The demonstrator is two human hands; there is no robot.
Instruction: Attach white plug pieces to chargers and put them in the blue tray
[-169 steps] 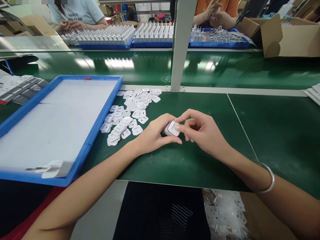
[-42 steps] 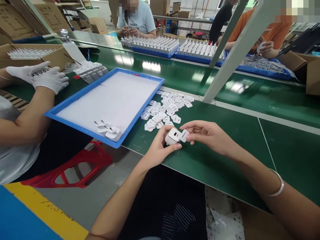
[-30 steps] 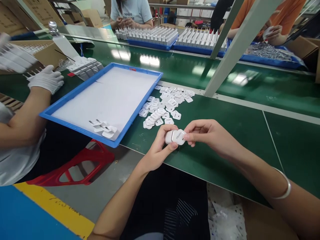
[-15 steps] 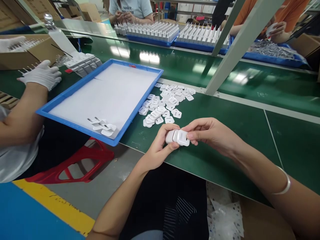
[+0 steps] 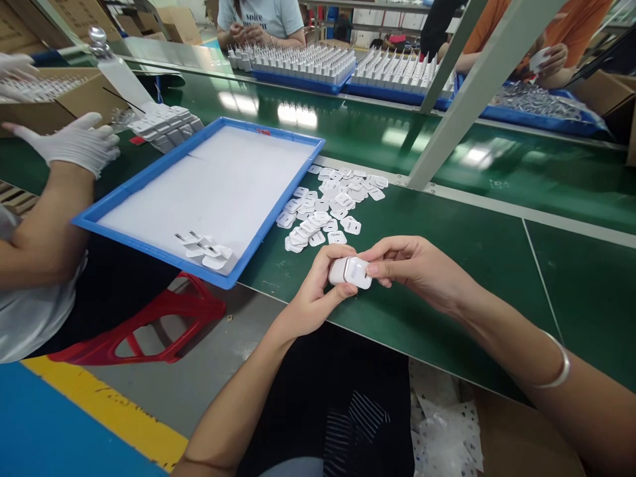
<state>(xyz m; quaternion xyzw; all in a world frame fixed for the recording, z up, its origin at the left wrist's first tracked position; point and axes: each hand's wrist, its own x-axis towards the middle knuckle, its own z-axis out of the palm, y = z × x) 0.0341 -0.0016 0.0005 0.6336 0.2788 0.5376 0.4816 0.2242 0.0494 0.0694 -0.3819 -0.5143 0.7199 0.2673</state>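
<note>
Partly, the hands (image 5: pixel 312 291) hide a white block (image 5: pixel 337 272) and plate (image 5: pixel 357 273)

Left hand (image 5: pixel 318 288) curls; right hand (image 5: pixel 422 273) apparently pinches.

**Silvery bangle (image 5: pixel 566 366), black cloth and thin stripes**

The left hand (image 5: pixel 311 298) and the right hand (image 5: pixel 422 275) are bare, and so are both forearms as far as they show. The bangle, slim, smooth and pale with a soft shine, curves around the right forearm above the wrist. Black clothing (image 5: pixel 293 391) covers the lap. Two patches of fine, pale parallel stripes mark it: a slanted patch (image 5: pixel 368 415) and, just beside it, a darker patch (image 5: pixel 336 440). At the bottom edge of the head view lies a strip of grey-blue cloth (image 5: pixel 298 468), mostly cut off.
</note>
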